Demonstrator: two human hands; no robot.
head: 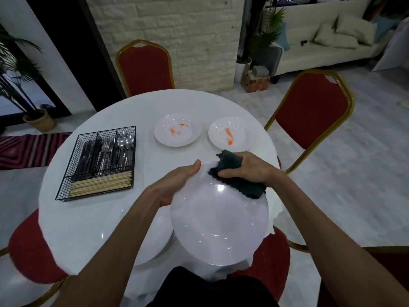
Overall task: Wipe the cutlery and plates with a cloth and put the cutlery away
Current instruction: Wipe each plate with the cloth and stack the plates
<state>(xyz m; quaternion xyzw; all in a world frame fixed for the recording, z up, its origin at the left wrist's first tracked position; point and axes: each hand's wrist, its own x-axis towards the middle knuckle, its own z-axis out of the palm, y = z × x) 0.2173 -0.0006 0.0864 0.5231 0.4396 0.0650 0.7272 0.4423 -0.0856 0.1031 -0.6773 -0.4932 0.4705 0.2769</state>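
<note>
I hold a large white plate tilted above the table's near edge. My left hand grips its left rim from behind. My right hand presses a dark cloth against the plate's upper rim. Two more white plates lie further back, one with orange smears in the middle, the other with an orange streak to its right. Another white plate lies on the table under my left forearm. A black wire cutlery basket at the left holds knives, forks, spoons and chopsticks.
The round table carries a white cloth. Red chairs with gold frames stand around it: one at the back, one at the right, one at the near left. A potted plant stands far left.
</note>
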